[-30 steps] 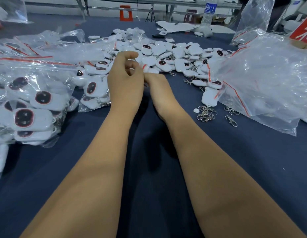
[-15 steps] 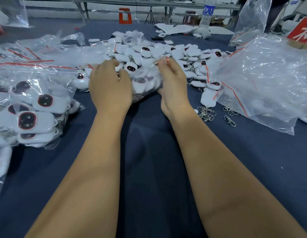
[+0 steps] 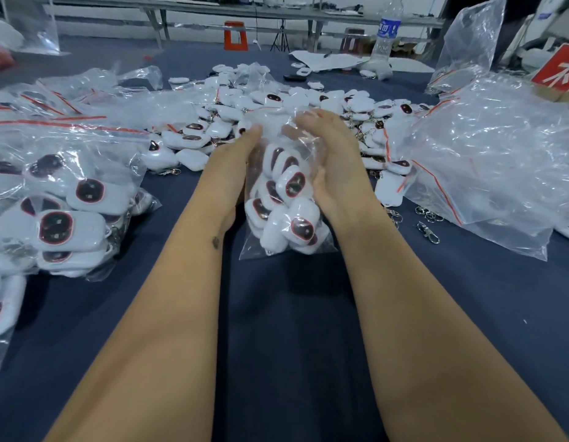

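Note:
A small clear plastic bag (image 3: 284,202) packed with several white key fobs with dark oval faces hangs upright just above the dark blue table cloth (image 3: 286,314). My left hand (image 3: 233,161) holds the bag's left side, fingers reaching up along its top. My right hand (image 3: 335,157) holds its right side, the thumb on the front and the fingertips on the crumpled plastic at the top. The bag's bottom corners stick out below both hands.
Filled bags of fobs (image 3: 63,215) lie at the left. A loose pile of fobs (image 3: 276,103) spreads behind the hands. Empty clear bags (image 3: 487,161) heap at the right, metal clasps (image 3: 429,231) beside them. A water bottle (image 3: 386,33) stands at the back.
Both hands reached into the pile, took hold of a filled bag, and have drawn it toward me and stood it upright between them.

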A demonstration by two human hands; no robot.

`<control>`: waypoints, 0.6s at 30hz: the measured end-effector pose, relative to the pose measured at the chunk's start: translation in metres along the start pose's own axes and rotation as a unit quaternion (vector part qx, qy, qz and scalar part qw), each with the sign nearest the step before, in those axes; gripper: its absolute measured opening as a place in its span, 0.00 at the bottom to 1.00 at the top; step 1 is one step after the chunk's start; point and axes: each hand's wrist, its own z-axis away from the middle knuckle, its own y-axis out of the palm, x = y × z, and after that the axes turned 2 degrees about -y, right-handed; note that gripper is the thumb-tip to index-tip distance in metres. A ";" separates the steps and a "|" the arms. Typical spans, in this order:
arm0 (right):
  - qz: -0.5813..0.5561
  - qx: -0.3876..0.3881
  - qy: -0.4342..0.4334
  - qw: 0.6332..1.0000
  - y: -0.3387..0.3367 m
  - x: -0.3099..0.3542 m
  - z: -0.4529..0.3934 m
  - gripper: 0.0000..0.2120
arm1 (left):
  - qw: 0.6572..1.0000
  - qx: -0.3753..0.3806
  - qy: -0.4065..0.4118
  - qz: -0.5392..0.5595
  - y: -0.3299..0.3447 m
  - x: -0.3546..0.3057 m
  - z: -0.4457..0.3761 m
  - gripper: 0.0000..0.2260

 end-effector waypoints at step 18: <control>0.194 -0.132 -0.042 0.971 -0.022 -0.004 -0.014 0.15 | 0.966 -0.145 0.061 0.206 0.000 0.000 -0.003 0.10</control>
